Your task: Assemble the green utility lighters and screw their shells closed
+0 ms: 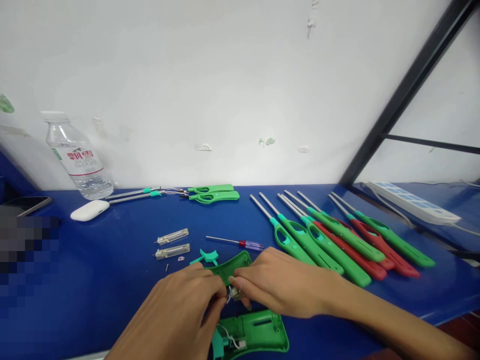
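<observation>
My left hand (180,310) and my right hand (277,287) meet over the blue table (112,270), fingers pinched together around a small clear part with thin white wires (234,294). Just behind the fingers lies a green lighter shell half (230,266). The other green shell half (255,332), with wires inside, lies below my hands at the table's front edge. A teal trigger piece (206,257) sits to the left of the shell.
Several long green and red utility lighters (337,240) lie in a row at the right. A small red-handled screwdriver (240,243), two clear fuel tubes (172,243), two partly stripped lighters (210,193), a water bottle (77,157), an earbud case (89,210), a phone (28,204) and a power strip (412,202) are around.
</observation>
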Demonstrator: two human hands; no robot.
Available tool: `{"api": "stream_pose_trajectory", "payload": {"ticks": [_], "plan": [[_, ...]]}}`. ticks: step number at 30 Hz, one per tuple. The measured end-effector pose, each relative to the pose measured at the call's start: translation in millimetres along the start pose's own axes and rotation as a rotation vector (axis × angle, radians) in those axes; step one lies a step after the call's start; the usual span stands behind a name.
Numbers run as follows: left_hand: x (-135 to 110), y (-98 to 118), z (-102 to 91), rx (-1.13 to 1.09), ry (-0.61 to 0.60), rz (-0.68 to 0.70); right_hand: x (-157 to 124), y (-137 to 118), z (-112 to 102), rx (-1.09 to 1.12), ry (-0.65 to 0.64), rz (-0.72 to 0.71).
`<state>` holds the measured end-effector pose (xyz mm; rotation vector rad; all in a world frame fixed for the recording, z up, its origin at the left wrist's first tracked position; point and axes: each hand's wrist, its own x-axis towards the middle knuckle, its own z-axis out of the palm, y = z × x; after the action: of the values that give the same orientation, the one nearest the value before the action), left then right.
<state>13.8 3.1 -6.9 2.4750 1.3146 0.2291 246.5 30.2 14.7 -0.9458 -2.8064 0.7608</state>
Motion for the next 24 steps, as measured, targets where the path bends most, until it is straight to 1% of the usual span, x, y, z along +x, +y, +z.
{"api": "stream_pose_trajectory", "payload": {"ticks": [2, 5, 7, 13, 21, 24], "plan": [[-1.5, -1.4, 0.3, 0.0, 0.027, 0.025, -0.2, 0.4, 0.3, -0.004, 0.007, -0.004], [-3.3, -2.8, 0.2, -0.014, 0.104, 0.068, -0.5, 0.7, 0.7, -0.006, 0.011, -0.008], [-3.3, -2.7, -0.3, -0.012, 0.127, 0.083, -0.7, 0.6, 0.9, -0.006, 0.012, -0.013], [-0.1, -0.4, -1.7, 0.041, 0.052, 0.076, -1.0, -0.3, 0.2, -0.015, -0.002, -0.009], [-1.6, -1.1, 0.9, 0.037, 0.058, 0.079, -0.1, 0.9, 1.0, -0.017, 0.007, -0.025], [0.4, 1.2, 0.4, 0.031, 0.018, 0.075, -0.2, 1.1, 0.8, -0.018, 0.006, -0.033]]}}
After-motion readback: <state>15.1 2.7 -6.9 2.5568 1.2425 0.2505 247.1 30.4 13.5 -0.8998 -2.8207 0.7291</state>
